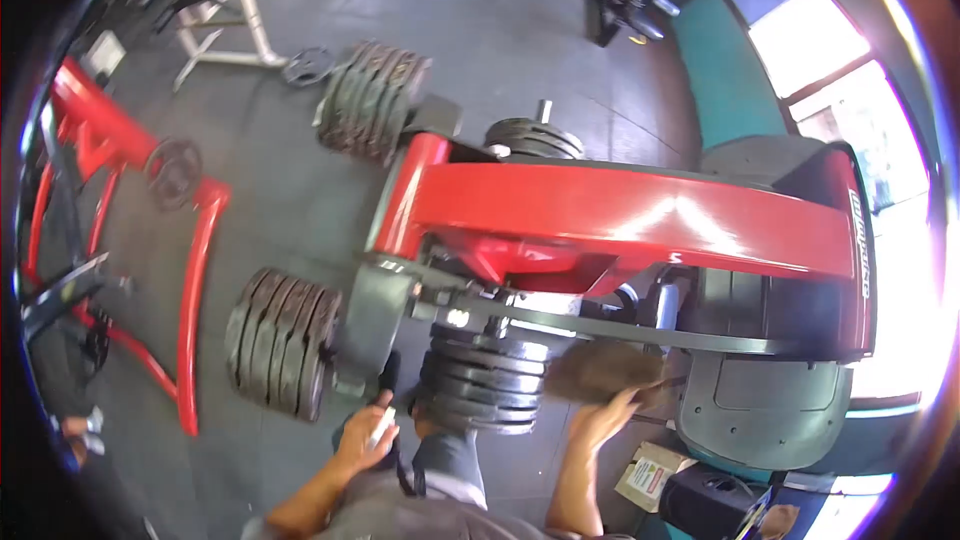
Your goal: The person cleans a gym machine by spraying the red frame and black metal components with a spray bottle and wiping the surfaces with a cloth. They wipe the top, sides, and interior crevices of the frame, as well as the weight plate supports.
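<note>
My left hand [362, 438] is closed around a small white object [382, 426], just below the dark grey end of a red weight machine [620, 215]. What the white object is cannot be made out. My right hand [598, 422] grips a brown, motion-blurred brush or cloth [603, 370] held against the machine's underside, beside a stack of black weight plates [485, 380]. Both forearms come up from the bottom edge.
More plate stacks sit at the left [280, 340] and behind the machine [375, 100]. A red tubular frame [195, 270] stands at the left and a white rack [225, 15] at the back. A cardboard box [650, 475] lies near my right arm. Bright windows [840, 70] are at the right.
</note>
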Available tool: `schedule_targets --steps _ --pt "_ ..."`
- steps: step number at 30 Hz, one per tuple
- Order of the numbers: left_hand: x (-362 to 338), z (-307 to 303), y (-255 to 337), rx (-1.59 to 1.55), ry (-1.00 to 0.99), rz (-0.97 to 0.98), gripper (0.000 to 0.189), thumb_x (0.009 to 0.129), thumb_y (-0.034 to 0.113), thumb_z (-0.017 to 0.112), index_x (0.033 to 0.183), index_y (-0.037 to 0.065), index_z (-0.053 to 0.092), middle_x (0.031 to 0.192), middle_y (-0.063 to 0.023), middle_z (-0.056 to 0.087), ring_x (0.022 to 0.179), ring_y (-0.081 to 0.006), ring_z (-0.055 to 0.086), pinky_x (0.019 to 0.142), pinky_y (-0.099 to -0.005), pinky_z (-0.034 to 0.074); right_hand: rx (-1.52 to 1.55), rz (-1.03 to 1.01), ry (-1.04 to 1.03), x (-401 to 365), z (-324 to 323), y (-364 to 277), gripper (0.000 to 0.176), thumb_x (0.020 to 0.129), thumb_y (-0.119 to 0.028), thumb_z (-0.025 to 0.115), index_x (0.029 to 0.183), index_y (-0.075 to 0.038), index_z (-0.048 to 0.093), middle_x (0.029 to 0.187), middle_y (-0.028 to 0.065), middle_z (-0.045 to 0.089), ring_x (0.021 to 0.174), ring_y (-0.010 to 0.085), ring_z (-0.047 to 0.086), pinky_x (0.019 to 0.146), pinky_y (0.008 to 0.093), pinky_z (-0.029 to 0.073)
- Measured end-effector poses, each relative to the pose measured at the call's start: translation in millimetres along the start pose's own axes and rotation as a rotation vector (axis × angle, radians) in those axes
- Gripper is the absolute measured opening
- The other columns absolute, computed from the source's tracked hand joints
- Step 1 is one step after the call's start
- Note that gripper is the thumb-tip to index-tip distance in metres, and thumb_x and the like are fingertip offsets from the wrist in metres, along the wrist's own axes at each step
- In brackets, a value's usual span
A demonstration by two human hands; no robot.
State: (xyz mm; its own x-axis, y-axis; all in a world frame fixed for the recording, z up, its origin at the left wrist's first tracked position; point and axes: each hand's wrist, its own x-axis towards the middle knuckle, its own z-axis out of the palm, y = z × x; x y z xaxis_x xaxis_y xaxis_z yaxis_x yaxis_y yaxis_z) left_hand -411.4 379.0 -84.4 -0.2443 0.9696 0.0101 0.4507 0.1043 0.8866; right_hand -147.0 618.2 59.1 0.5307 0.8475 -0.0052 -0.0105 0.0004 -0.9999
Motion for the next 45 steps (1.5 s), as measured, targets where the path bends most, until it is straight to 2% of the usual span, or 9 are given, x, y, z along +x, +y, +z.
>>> schedule_targets --steps 6,9,16,24,27,28,32,40,45 --pt "12.7 -63.3 53.7 -0.041 0.112 -0.028 0.014 0.084 0.014 0.073 0.088 0.002 0.067 0.086 -0.0153 0.066 0.081 -0.0354 0.063 0.074 -0.043 0.051 0.628 0.398 -0.319 69.9 142.8 9.9 0.038 0.102 -0.028 0.042 0.129 -0.003 0.052 0.129 0.0153 0.057 0.119 0.0311 0.055 0.107 0.0477 0.043" --pt "-3.7 -82.8 58.7 0.002 0.184 -0.071 0.014 0.086 0.015 0.071 0.087 0.002 0.066 0.086 -0.0161 0.065 0.078 -0.0353 0.062 0.071 -0.0434 0.049 0.75 0.339 -0.09 55.8 220.7 4.9 0.036 0.097 -0.024 0.043 0.125 -0.005 0.055 0.13 0.0145 0.057 0.122 0.0336 0.054 0.107 0.0537 0.043" --pt "-54.1 -118.0 58.1 0.044 0.499 -0.216 0.017 0.089 0.018 0.068 0.091 0.0 0.067 0.087 -0.0162 0.065 0.078 -0.0354 0.062 0.071 -0.0424 0.05 0.849 0.475 -0.333 70.2 170.8 -1.3 0.049 0.096 -0.031 0.04 0.133 -0.002 0.051 0.134 0.019 0.055 0.126 0.0372 0.051 0.112 0.0576 0.035" --pt "-76.3 -134.9 41.2 0.092 0.511 -0.439 0.025 0.092 0.026 0.064 0.09 0.001 0.067 0.084 -0.0157 0.063 0.079 -0.0365 0.062 0.07 -0.0429 0.049 -0.372 -0.759 -0.231 45.2 140.0 -125.4 0.033 0.092 -0.018 0.053 0.107 0.009 0.063 0.102 0.0175 0.069 0.097 0.03 0.066 0.081 0.0434 0.055" --pt "-63.0 -134.4 39.9 0.04 0.502 -0.398 0.025 0.093 0.026 0.064 0.089 0.001 0.066 0.084 -0.0162 0.063 0.078 -0.0362 0.061 0.07 -0.0424 0.049 -0.821 -0.91 -0.567 35.4 209.1 -94.7 0.048 0.083 0.0 0.06 0.13 0.002 0.055 0.13 0.0179 0.058 0.124 0.0337 0.053 0.107 0.0457 0.038" --pt "-59.2 -134.0 39.8 0.022 0.505 -0.386 0.025 0.093 0.026 0.064 0.089 0.001 0.066 0.084 -0.0163 0.063 0.078 -0.0361 0.061 0.07 -0.0423 0.049 -1.211 -1.416 -0.616 20.7 220.3 -76.6 0.055 0.078 -0.006 0.066 0.131 -0.001 0.055 0.14 0.0149 0.051 0.135 0.036 0.042 0.113 0.0538 0.028" --pt "-58.3 -133.2 48.1 -0.061 0.603 -0.431 0.027 0.092 0.025 0.065 0.089 -0.001 0.066 0.084 -0.0162 0.063 0.077 -0.0349 0.061 0.069 -0.0416 0.049 -1.082 -1.337 -1.248 -32.5 286.1 5.8 0.052 0.087 -0.02 0.064 0.138 -0.008 0.054 0.148 0.0161 0.046 0.141 0.0434 0.032 0.116 0.0577 0.021" --pt "-110.6 -125.9 55.0 0.027 0.74 -0.583 0.033 0.094 0.03 0.063 0.087 -0.002 0.066 0.08 -0.0164 0.062 0.072 -0.034 0.06 0.067 -0.042 0.048 -1.804 -1.355 -1.368 -68.0 458.2 78.4 0.041 0.093 -0.03 0.052 0.121 -0.005 0.067 0.14 0.0147 0.053 0.137 0.0444 0.038 0.111 0.0633 0.027" --pt "-135.0 -119.4 54.0 0.026 0.821 -0.634 0.034 0.095 0.031 0.062 0.085 -0.002 0.065 0.077 -0.0161 0.06 0.071 -0.0343 0.059 0.065 -0.042 0.046 -1.97 -1.42 -1.592 -110.2 428.5 127.6 0.049 0.093 -0.037 0.049 0.126 -0.004 0.063 0.129 0.0171 0.061 0.121 0.0382 0.057 0.1 0.0529 0.043"
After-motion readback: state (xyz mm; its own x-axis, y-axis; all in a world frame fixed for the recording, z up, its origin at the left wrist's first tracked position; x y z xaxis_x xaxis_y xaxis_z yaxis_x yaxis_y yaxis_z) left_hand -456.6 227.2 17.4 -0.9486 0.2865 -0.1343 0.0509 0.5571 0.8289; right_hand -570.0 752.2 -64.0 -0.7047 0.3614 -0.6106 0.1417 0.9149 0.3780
